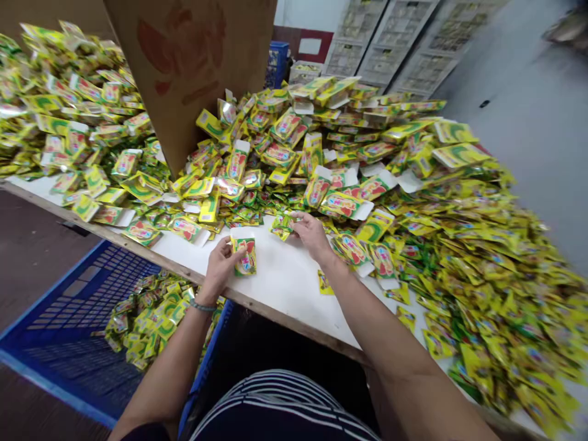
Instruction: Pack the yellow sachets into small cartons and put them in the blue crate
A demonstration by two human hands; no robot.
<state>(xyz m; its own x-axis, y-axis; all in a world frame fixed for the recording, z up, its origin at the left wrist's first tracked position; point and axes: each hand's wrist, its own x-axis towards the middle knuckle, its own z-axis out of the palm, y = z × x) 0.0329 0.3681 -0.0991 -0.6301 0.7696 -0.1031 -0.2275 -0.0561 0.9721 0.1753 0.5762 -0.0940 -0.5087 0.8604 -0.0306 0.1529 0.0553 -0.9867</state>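
My left hand (223,262) is closed around the edge of a small yellow-green box (247,256) with red print, its white flap standing up at the top. Just to the right, over the white tabletop (285,288), my right hand (310,231) pinches small yellow-green sachets (282,225); how many cannot be told. A short gap separates the two hands. Beyond my right hand lies a box with its white flap out (344,206). Near my right forearm a loose sachet (324,283) rests on the table.
Heaped boxes (285,128) cover the table's back, and a large pile of sachets (496,263) fills the right side. A cardboard panel (184,67) stands among the boxes. Below the table's wooden edge (275,317), a blue crate (68,331) holds several packed boxes. Stacked crates (399,37) stand behind.
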